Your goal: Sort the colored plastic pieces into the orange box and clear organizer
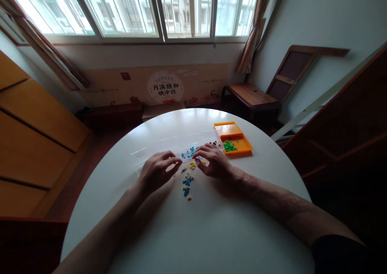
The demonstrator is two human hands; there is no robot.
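Observation:
My left hand (157, 168) is above the white table, thumb and forefinger pinched together at the near edge of a clear plastic compartment box (198, 137). A tiny dark blue piece shows at those fingertips. My right hand (214, 162) reaches over the box's near side, thumb and forefinger drawn close together; whatever is between them is too small to make out. Light blue pieces (190, 153) lie in the compartment between my hands. A loose pile of small yellow and blue pieces (187, 181) is spread on the table just below the fingertips.
An orange tray (246, 148) with green pieces (229, 146) adjoins the box's right end. Small dark brown pieces lie in the box near my right knuckles. The round white table (211, 233) has a wooden stool (254, 94) beyond it and a window behind.

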